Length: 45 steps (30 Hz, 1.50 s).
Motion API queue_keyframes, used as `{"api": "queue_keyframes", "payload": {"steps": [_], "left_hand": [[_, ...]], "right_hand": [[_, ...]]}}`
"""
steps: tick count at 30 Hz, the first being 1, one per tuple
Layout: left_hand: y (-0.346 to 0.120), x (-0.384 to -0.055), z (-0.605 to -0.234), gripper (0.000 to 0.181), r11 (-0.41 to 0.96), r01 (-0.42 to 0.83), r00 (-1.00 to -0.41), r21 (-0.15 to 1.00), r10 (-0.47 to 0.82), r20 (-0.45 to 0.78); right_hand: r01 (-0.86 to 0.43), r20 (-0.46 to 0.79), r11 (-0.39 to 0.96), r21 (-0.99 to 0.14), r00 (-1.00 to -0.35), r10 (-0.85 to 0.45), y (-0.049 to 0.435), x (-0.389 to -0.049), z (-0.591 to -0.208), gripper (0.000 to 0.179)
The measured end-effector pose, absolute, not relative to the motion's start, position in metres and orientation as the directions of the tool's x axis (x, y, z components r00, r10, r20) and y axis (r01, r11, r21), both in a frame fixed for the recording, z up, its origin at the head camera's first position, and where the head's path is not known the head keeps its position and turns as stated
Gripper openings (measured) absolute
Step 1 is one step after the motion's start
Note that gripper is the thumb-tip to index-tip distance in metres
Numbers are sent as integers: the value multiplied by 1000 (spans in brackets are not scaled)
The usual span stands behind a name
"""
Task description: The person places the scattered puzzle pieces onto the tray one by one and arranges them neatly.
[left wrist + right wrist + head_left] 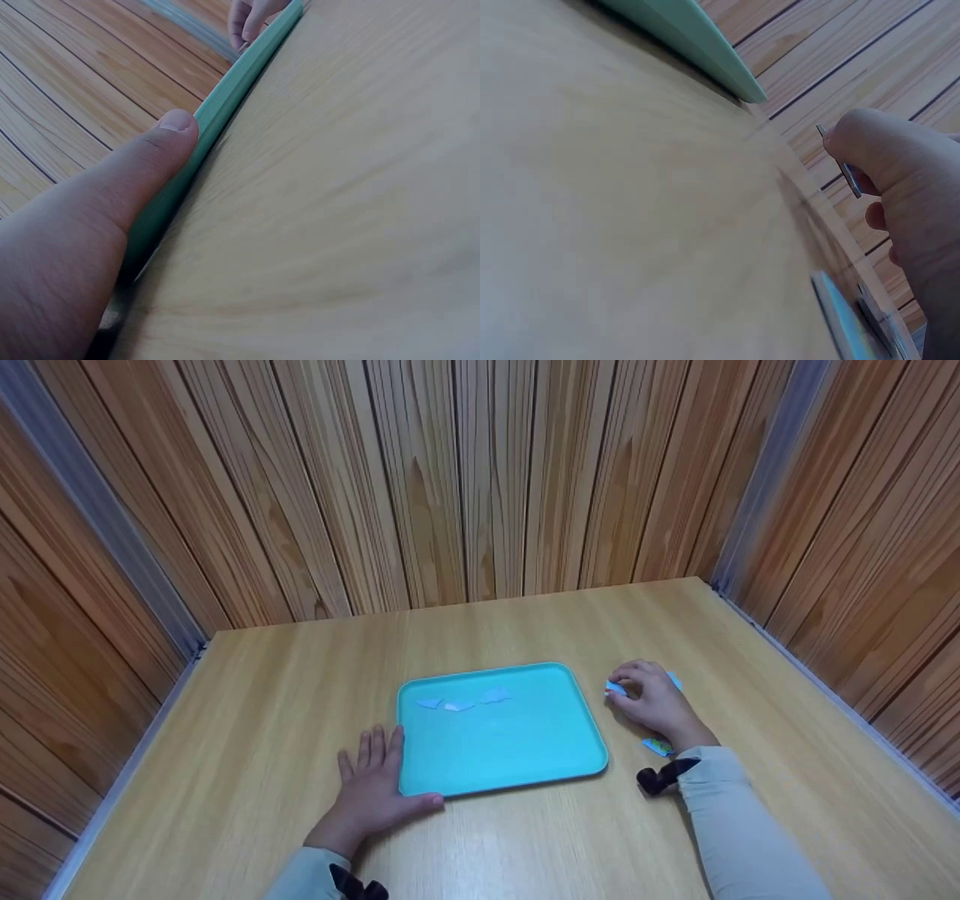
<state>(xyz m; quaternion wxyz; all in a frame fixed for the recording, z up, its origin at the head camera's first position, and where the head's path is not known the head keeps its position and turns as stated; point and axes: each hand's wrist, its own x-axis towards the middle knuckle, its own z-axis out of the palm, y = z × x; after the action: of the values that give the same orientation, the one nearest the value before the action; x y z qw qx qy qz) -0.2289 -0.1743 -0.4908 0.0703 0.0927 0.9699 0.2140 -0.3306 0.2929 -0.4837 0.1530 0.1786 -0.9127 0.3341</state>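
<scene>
I find the right hand (pixel 657 703) pinching a piece (pixel 615 688) above the table (pixel 555 840), right of the tray (pixel 510 750). The left hand (pixel 371 801), fingers spread, touches the tray's near-left corner. Inside: three pale pieces (pixel 496 695).

A narrow lane of bare tabletop (pixel 247 750) runs between the turquoise tray (pixel 502 757) and the right hand (pixel 660 705), tightest by the pinched blue piece (pixel 615 688). Left of the tray there's broad room to pass. The left hand (pixel 371 799) blocks the tray's near left corner, and the raised rim stops anything sliding in low. From above, the tray's near half lies open; three pale fragments (pixel 496 695) occupy the far side. One printed piece (pixel 657 747) crowds the right wrist, and the right sleeve (pixel 754 832) bars the near right approach. Wood-panelled walls (pixel 480 472) close off the back and both sides.
</scene>
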Motion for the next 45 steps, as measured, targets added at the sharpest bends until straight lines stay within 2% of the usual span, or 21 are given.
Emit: {"api": "queue_keyframes", "payload": {"steps": [5,20,28,35,40,45], "left_hand": [[-174,-228,-491,134,893,159,-974,421,212,-81],[-175,-227,-494,135,896,156,-973,415,212,-91],[-175,-226,-492,133,892,161,-973,422,216,-84],[-174,-227,-493,135,891,166,-975,423,212,-65],[-175,-229,-495,135,894,155,-975,420,206,-80],[-176,-230,-493,133,889,152,-973,432,212,-92]], "right_hand": [[-454,413,716,-530,-876,-249,280,-334,-482,17],[-413,312,706,-575,-909,-277,255,-339,-474,18],[-424,302,685,-592,-905,-299,245,-342,-472,17],[-494,333,649,-579,-870,-365,234,-348,-468,18],[-474,296,627,-618,-879,-373,225,-352,-466,22],[-403,207,637,-657,-909,-362,217,-355,-462,26]]}}
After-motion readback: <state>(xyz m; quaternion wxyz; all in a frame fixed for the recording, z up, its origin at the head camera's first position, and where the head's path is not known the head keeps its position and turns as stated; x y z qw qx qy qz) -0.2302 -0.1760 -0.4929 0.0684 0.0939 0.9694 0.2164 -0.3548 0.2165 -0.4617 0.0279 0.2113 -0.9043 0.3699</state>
